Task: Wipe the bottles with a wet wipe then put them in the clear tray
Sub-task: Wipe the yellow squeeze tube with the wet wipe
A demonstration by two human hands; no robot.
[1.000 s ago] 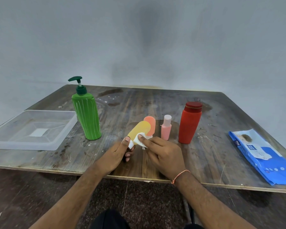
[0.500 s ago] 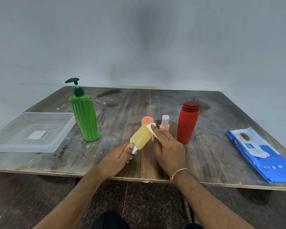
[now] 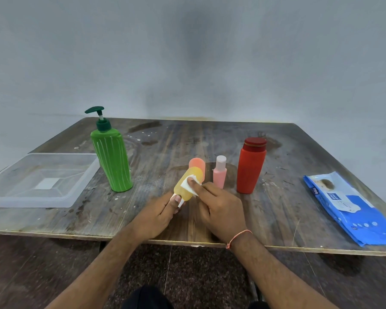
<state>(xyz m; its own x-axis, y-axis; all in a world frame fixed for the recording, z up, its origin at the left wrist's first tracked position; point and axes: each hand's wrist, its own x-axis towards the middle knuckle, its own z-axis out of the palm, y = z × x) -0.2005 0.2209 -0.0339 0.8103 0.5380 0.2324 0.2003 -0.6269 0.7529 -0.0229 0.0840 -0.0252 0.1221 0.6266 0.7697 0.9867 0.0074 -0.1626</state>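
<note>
**Yellow bottle under the wipe, tray off to the left**

Worn wooden planks make up the table (image 3: 276, 210), set against a plain grey wall. Over its near edge the left hand (image 3: 159, 211) grips the white cap end of a small yellow bottle (image 3: 185, 186), fingers (image 3: 176, 200) closed round that neck. The bottle is lifted and tilted, its long axis running from the cap, low and near the person, up and away to the right, with its rounded base just in front of an orange bottle (image 3: 197, 165) standing behind it. The right hand (image 3: 221, 210) presses a folded white wet wipe (image 3: 188, 182) onto the yellow body with its fingertips (image 3: 191, 180), so both hands are occupied, neither one free.

Still standing on the table are a tall green pump bottle (image 3: 112, 161), a small pink bottle (image 3: 220, 175) and a red bottle (image 3: 250, 168). The blue wipe pack (image 3: 352, 210) lies far right.

The clear tray (image 3: 80, 192) sits at the far left, holding no bottles, beyond the green pump bottle. Wiping looks to be in hand on the first bottle. Since the left hand carries the bottle and is the nearer one to the tray, a leftward carry past the pump bottle seems the natural placing move.
</note>
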